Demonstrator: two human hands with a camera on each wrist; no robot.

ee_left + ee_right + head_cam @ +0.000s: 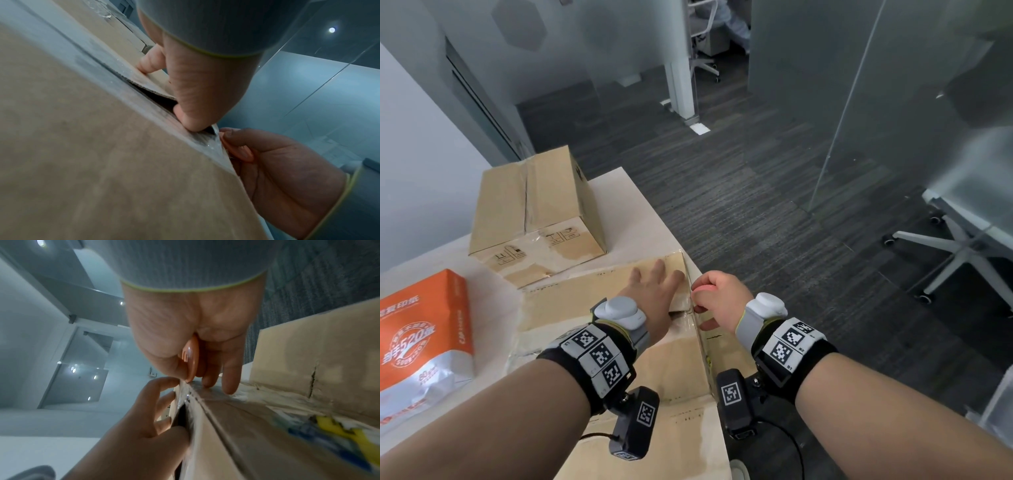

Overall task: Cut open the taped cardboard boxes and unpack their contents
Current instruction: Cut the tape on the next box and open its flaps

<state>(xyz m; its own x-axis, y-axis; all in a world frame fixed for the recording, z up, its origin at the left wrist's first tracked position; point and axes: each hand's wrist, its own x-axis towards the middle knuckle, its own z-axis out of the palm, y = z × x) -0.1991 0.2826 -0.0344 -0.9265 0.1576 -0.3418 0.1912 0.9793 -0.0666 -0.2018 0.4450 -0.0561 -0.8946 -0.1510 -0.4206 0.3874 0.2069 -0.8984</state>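
A flat cardboard box [571, 298] lies on the white table's near right corner, its top seam partly slit. My left hand [654, 291] presses flat on the far flap with fingers spread, the thumb [191, 123] at the dark gap between the flaps. My right hand [717, 301] pinches a small orange cutter [190, 360] against the clear tape [213, 142] at the box's right edge, where the seam ends. The blade tip is hidden. A second taped cardboard box [527, 202] stands behind, apart from both hands.
An orange pack of copy paper [424, 329] lies at the left of the table [619, 205]. The table's edge runs just right of the box, with dark carpet below. A white office chair base [962, 253] and a glass partition [893, 102] stand to the right.
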